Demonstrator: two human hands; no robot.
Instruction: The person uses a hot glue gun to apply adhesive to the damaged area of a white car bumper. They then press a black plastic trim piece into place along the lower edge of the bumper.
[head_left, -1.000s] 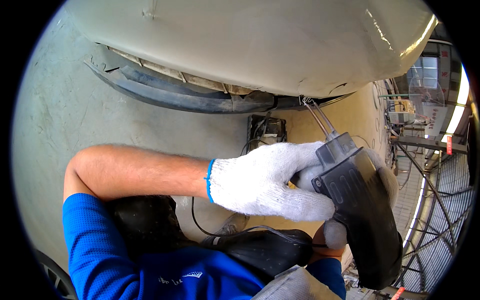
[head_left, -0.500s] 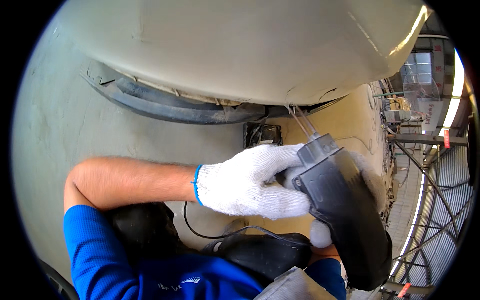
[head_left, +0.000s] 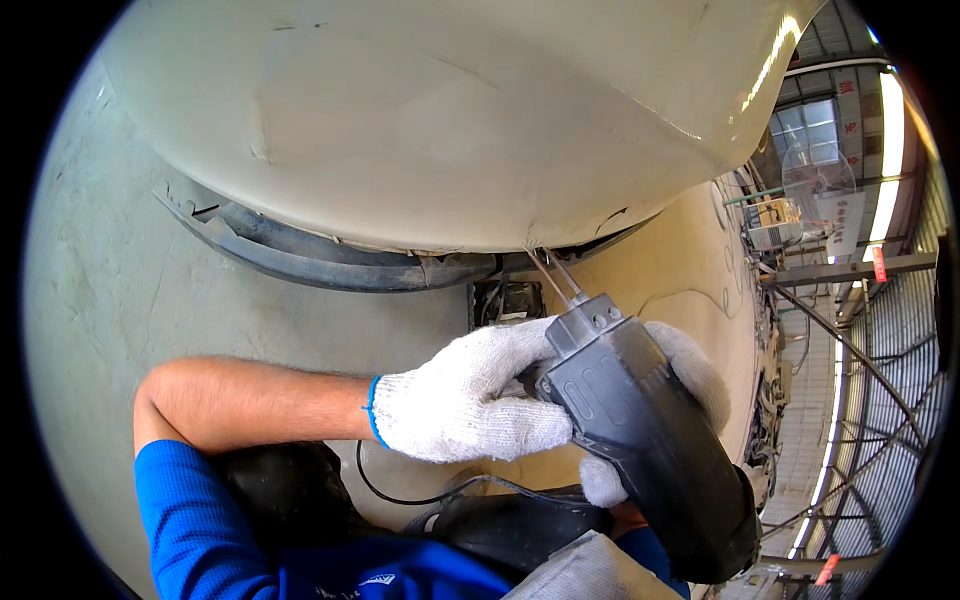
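My left hand (head_left: 470, 395), in a white knit glove, grips the near left side of a black handheld tool (head_left: 645, 435). My right hand (head_left: 690, 370), also gloved and largely hidden by the tool, is wrapped round its other side, with fingers showing below. Two metal prongs (head_left: 560, 275) rise from the tool's front to the lower edge of a pale cream car bumper (head_left: 450, 130); their tips appear to meet a crack there, though contact is hard to make out. A dark plastic trim strip (head_left: 330, 275) runs beneath that edge.
A black box-like unit (head_left: 505, 300) sits on the floor under the trim. A black cable (head_left: 395, 495) loops by my legs. The concrete floor (head_left: 130, 300) spans the left. Steel framing (head_left: 850, 340), corrugated roofing and a boxed machine (head_left: 770, 225) show at the right.
The bumper and trim appear lower in the picture. The tool, held in both my hands, has shifted left and downward in view, its prongs still at the bumper's lower edge.
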